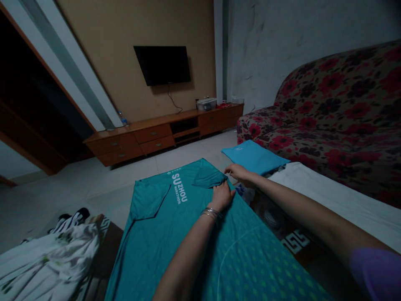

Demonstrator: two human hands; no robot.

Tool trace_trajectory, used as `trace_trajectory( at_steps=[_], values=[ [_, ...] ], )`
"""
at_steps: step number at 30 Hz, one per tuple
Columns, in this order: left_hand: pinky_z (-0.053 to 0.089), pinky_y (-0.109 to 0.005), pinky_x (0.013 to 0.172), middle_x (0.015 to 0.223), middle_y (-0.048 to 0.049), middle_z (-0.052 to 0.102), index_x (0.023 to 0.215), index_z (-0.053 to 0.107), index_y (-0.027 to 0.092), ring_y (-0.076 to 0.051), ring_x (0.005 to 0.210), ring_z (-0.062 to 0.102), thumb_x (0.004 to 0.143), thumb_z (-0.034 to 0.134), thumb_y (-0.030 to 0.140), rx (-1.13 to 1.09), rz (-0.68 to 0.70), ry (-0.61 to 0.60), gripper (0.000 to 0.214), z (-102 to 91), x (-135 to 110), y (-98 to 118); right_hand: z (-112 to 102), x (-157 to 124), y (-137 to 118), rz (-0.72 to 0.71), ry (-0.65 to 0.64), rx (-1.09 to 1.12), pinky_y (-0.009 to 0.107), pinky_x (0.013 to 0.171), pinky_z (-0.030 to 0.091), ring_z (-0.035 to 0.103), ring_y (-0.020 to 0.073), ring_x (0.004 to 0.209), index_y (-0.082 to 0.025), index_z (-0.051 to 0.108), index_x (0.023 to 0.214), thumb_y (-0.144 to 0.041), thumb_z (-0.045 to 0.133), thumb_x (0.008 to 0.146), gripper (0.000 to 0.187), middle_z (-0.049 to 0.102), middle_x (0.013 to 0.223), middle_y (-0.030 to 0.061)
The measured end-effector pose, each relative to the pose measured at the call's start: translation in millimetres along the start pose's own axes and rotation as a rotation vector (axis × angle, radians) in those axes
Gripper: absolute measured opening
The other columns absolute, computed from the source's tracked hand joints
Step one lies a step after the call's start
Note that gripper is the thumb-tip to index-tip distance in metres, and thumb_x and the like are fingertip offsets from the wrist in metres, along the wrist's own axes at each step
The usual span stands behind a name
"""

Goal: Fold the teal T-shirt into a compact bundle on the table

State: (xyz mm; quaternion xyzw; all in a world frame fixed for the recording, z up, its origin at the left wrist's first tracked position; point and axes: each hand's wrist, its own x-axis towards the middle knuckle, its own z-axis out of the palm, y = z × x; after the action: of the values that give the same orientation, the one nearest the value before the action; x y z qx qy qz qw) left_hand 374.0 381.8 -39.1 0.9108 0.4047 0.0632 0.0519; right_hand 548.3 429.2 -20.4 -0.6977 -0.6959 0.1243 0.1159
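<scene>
A teal t-shirt point(175, 221) with white "SUZHOU MARATHON" print lies spread flat in front of me, both sleeves folded inward. My left hand point(222, 195), with silver bangles at the wrist, presses on the shirt beside the folded right sleeve point(208, 176), fingers curled on the cloth. My right hand point(238, 172) pinches the edge of that same sleeve at the shirt's right side. A folded blue garment point(253, 156) lies just beyond my right hand.
A white cloth point(338, 198) lies along the right, by a floral sofa point(328, 121). A pile of white and dark clothes point(53, 251) sits at lower left. A wooden TV cabinet point(156, 133) and wall TV point(163, 65) stand across the tiled floor.
</scene>
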Motion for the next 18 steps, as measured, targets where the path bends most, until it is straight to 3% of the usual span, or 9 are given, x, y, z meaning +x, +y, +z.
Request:
trace_trajectory(
  at_steps=[2, 4, 6, 8, 10, 13, 18],
  values=[
    [0.041, -0.042, 0.099, 0.13, -0.0191, 0.054, 0.124, 0.053, 0.01, -0.031, 0.118, 0.052, 0.091, 0.046, 0.044, 0.002, 0.065, -0.01, 0.048, -5.4, -14, 8, 1, 6, 0, 0.012, 0.013, 0.017, 0.021, 0.09, 0.042, 0.059, 0.0169, 0.106, -0.019, 0.07, 0.11, -0.006, 0.051, 0.084, 0.036, 0.067, 0.115, 0.0053],
    [0.044, -0.037, 0.096, 0.118, -0.0136, 0.062, 0.109, 0.062, 0.016, -0.026, 0.111, 0.056, 0.093, 0.042, 0.038, -0.035, 0.156, -0.062, 0.034, -13.7, -27, 11, 2, 20, -2, 0.039, 0.027, 0.041, 0.021, 0.09, 0.042, 0.059, 0.0164, 0.105, -0.018, 0.071, 0.11, -0.008, 0.049, 0.086, 0.034, 0.066, 0.115, 0.0058],
    [0.045, -0.033, 0.094, 0.111, -0.0085, 0.065, 0.106, 0.063, 0.02, -0.022, 0.107, 0.058, 0.096, 0.036, 0.032, -0.073, 0.19, -0.035, 0.032, -22.4, -35, 7, 5, 39, -5, 0.086, 0.033, 0.069, 0.02, 0.087, 0.044, 0.062, 0.0152, 0.1, -0.017, 0.07, 0.111, -0.008, 0.05, 0.085, 0.034, 0.068, 0.111, 0.0062],
    [0.042, -0.037, 0.101, 0.126, -0.0081, 0.06, 0.118, 0.059, 0.021, -0.023, 0.12, 0.051, 0.097, 0.034, 0.032, -0.064, 0.133, 0.096, 0.034, -27.6, -36, -6, 9, 61, -11, 0.154, 0.042, 0.092, 0.019, 0.082, 0.045, 0.064, 0.0145, 0.092, -0.014, 0.069, 0.113, -0.009, 0.051, 0.084, 0.034, 0.07, 0.103, 0.0075],
    [0.034, -0.046, 0.109, 0.145, -0.0087, 0.044, 0.131, 0.05, 0.021, -0.026, 0.136, 0.034, 0.096, 0.037, 0.04, -0.024, 0.053, 0.183, 0.042, -26.5, -32, -23, 14, 84, -20, 0.23, 0.061, 0.105, 0.019, 0.08, 0.046, 0.065, 0.0153, 0.09, -0.011, 0.069, 0.113, -0.012, 0.052, 0.086, 0.032, 0.071, 0.099, 0.0099],
    [0.029, -0.055, 0.11, 0.155, -0.0078, 0.028, 0.139, 0.042, 0.023, -0.03, 0.143, 0.02, 0.094, 0.035, 0.053, 0.016, -0.044, 0.14, 0.055, -15.4, -27, -50, 23, 119, -38, 0.339, 0.099, 0.114, 0.021, 0.08, 0.046, 0.064, 0.0189, 0.097, -0.009, 0.069, 0.112, -0.021, 0.048, 0.09, 0.032, 0.069, 0.105, 0.015],
    [0.027, -0.057, 0.11, 0.154, -0.0103, 0.028, 0.139, 0.042, 0.021, -0.032, 0.141, 0.021, 0.092, 0.027, 0.06, 0.025, -0.123, 0.087, 0.062, 0.5, -32, -74, 40, 168, -69, 0.461, 0.126, 0.131, 0.027, 0.081, 0.049, 0.062, 0.0252, 0.108, -0.011, 0.068, 0.115, -0.036, 0.054, 0.09, 0.038, 0.065, 0.114, 0.0187]
  ],
)
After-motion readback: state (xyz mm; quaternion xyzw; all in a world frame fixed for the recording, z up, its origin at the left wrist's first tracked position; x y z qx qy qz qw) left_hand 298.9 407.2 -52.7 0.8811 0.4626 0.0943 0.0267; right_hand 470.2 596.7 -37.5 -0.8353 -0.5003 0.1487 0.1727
